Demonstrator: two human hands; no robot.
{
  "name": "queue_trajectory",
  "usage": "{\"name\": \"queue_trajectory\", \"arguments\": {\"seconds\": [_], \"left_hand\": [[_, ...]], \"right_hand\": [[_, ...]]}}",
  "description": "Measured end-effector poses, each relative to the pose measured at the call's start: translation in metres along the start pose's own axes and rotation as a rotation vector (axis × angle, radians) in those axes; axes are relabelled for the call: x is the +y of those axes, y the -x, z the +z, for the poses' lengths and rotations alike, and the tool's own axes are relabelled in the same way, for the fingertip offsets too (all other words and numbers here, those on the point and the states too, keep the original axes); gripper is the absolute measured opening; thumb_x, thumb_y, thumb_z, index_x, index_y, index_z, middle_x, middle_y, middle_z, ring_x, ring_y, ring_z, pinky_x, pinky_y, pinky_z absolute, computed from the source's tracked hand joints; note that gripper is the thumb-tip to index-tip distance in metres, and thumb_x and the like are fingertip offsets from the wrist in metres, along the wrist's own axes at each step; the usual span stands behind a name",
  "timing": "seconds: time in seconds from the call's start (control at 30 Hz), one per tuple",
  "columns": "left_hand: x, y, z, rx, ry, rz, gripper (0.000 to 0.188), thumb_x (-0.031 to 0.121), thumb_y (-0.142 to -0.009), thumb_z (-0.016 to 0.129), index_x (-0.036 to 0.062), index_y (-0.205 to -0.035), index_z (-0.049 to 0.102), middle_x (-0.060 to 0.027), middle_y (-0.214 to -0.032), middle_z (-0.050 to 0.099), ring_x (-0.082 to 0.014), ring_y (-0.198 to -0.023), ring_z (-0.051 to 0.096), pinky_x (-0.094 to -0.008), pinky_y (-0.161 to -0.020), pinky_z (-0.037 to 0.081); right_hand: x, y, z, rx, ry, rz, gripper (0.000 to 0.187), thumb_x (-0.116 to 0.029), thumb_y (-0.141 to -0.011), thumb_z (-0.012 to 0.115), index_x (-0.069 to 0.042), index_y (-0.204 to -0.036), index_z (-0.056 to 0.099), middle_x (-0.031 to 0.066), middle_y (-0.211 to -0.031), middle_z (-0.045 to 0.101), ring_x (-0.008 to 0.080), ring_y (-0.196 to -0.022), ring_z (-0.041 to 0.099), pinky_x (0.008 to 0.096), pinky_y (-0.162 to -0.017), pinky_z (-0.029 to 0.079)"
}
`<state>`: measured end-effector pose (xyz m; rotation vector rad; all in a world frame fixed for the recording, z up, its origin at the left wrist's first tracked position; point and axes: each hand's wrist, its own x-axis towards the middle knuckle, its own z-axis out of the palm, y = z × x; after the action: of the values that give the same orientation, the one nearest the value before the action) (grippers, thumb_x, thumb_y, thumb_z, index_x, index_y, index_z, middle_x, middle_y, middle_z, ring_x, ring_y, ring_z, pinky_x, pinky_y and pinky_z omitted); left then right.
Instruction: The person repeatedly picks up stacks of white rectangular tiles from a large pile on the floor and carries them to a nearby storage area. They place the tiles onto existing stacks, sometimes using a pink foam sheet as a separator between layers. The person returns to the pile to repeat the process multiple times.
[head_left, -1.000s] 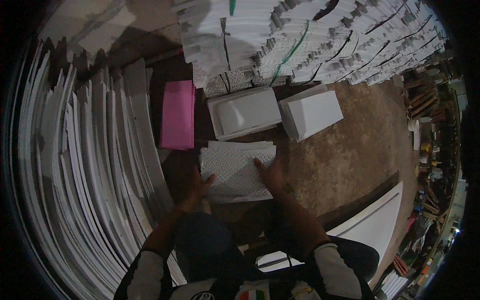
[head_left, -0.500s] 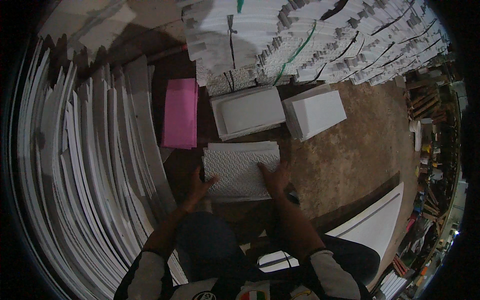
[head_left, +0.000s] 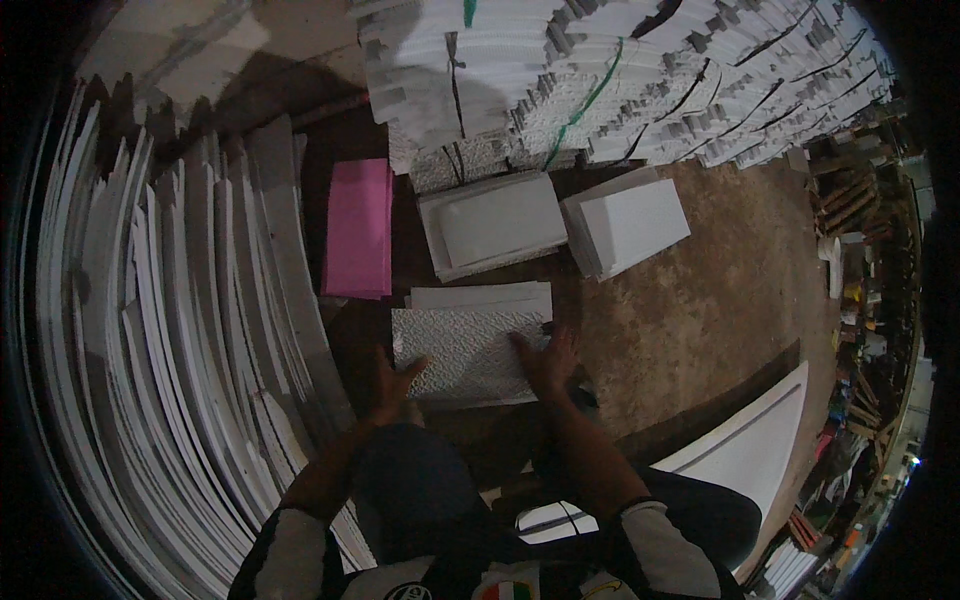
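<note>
In front of me lies a small stack of white rectangular sheets, the top one a white sheet [head_left: 460, 350] with a bumpy, textured face. My left hand [head_left: 393, 387] is at its left edge, thumb over the face and fingers at the side. At the right edge my right hand [head_left: 549, 364] holds it likewise, its thumb pointing inward on the surface. Fingertips of both hands are partly hidden. Smoother white sheets [head_left: 482, 297] show beyond the far edge of the textured one, which sits slightly askew on them.
Beyond stand a pink stack [head_left: 357, 228], a white stack [head_left: 502, 222] and another white stack [head_left: 635, 225]. Tall strapped bundles [head_left: 470, 90] rise behind them. Long upright white boards [head_left: 190, 330] line the left. A white panel [head_left: 745, 435] lies at right on the brown floor [head_left: 700, 310].
The textured sheet has shifted left and turned slightly, uncovering more of the sheets at its far edge. My left hand has moved a little left; the right thumb has slid slightly nearer.
</note>
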<state>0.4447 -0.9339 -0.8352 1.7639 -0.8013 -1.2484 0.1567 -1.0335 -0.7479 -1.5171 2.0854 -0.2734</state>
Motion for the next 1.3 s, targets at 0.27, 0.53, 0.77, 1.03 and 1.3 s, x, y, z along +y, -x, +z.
{"name": "queue_trajectory", "arguments": {"seconds": [0.27,0.53,0.77,1.03,1.3], "left_hand": [[0.158,-0.034,0.026,0.044,-0.312,0.092,0.054,0.035,-0.101,0.06,-0.004,-0.136,0.051,-0.0203,-0.13,0.061,-0.0317,-0.118,0.058,-0.0424,-0.104,0.043],[0.144,-0.165,0.071,0.045,-0.498,0.471,0.067,0.041,-0.099,0.059,-0.0065,-0.143,0.042,-0.0281,-0.143,0.049,-0.0418,-0.132,0.047,-0.0455,-0.113,0.033],[0.131,-0.17,0.098,0.164,-0.669,0.568,0.076,0.038,-0.097,0.061,-0.0036,-0.152,0.029,-0.0293,-0.155,0.032,-0.0435,-0.146,0.027,-0.0461,-0.121,0.023],[0.092,-0.017,0.03,-0.008,-0.438,0.172,0.071,0.04,-0.095,0.066,-0.0047,-0.144,0.041,-0.026,-0.146,0.046,-0.0373,-0.133,0.048,-0.0455,-0.11,0.038],[-0.006,-0.025,0.026,0.035,-0.217,-0.195,0.073,0.048,-0.091,0.071,-0.004,-0.138,0.049,-0.0188,-0.127,0.062,-0.0288,-0.117,0.06,-0.0428,-0.097,0.048]], "right_hand": [[0.008,-0.092,-0.003,-0.023,-0.89,-0.408,0.063,-0.017,-0.085,0.077,-0.004,-0.139,0.049,0.0187,-0.127,0.059,0.0307,-0.122,0.057,0.042,-0.104,0.044],[-0.044,-0.186,-0.027,0.171,-0.363,-0.347,0.062,-0.016,-0.084,0.076,-0.008,-0.141,0.051,0.0238,-0.137,0.052,0.0404,-0.13,0.05,0.0476,-0.109,0.041],[-0.027,-0.187,-0.014,0.35,0.085,-0.427,0.069,-0.032,-0.084,0.078,-0.013,-0.144,0.05,0.0261,-0.134,0.051,0.045,-0.126,0.049,0.0518,-0.107,0.041],[0.033,-0.057,0.006,0.089,-0.025,-0.142,0.089,-0.052,-0.083,0.076,0.001,-0.145,0.041,0.0263,-0.138,0.053,0.0411,-0.13,0.05,0.05,-0.109,0.041],[0.042,-0.049,0.027,-0.313,-0.437,0.176,0.089,-0.054,-0.074,0.083,0.002,-0.136,0.053,0.0234,-0.129,0.063,0.0341,-0.117,0.062,0.0428,-0.1,0.049]]}}
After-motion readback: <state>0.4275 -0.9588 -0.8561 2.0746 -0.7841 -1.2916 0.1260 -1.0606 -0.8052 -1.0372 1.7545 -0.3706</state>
